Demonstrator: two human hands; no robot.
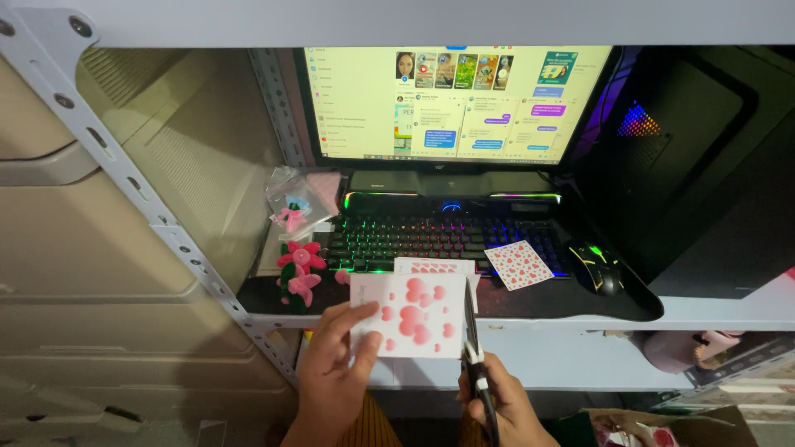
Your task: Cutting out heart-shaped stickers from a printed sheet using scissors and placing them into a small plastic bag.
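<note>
1. Pink hearts cover the white sticker sheet (pixel 411 316) that the left hand (pixel 331 372) grips by its lower left corner, thumb on the front, holding it up over the shelf edge.
2. Just right of it, the right hand (pixel 501 406) is closed around the handles of black scissors (pixel 472 339), whose blades run up along the sheet's right edge; whether they touch it I cannot tell.
3. Behind the held sheet, a second heart sheet (pixel 439 266) pokes out at the top.
4. On the black desk mat (pixel 546 302) a smaller heart sheet (pixel 518 264) lies tilted, partly over the rainbow-lit keyboard (pixel 431 240).
5. Left of the keyboard stand pink pipe-cleaner flowers (pixel 300 269), with a clear bag (pixel 296 199) of small trinkets behind them.
6. To the right sits a black mouse (pixel 598 266) with green lights.
7. Farther back, a bright monitor (pixel 455 103) shows chat windows, and a dark computer case (pixel 687 157) glows beside it.
8. Everything rests within a grey metal shelving frame (pixel 124 165), beside a cream-coloured wall.
</note>
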